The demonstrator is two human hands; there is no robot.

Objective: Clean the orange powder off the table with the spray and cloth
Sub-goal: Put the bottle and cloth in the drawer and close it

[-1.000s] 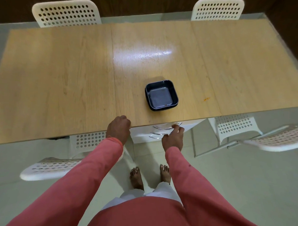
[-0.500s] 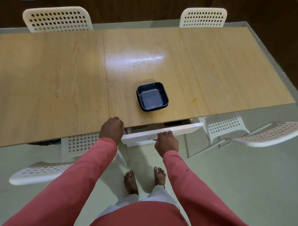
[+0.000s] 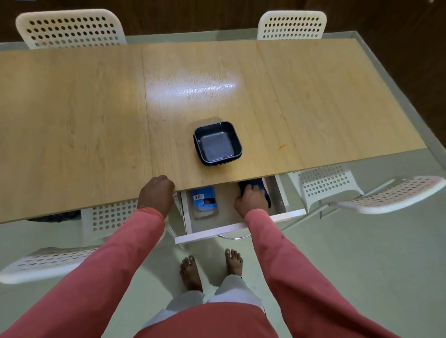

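A: Where is the orange powder?
B: A small smear near the surface's front edge, toward its right end, right of the dark square dish.
A: And the hands?
B: The left hand is curled over the front edge, fingers tucked under. The right hand reaches into the open white drawer below that edge, fingers bent onto a dark blue cloth at the drawer's back right; whether it grips, I cannot tell.
A: Anything else inside?
B: A blue-labelled packet by the drawer's left wall.
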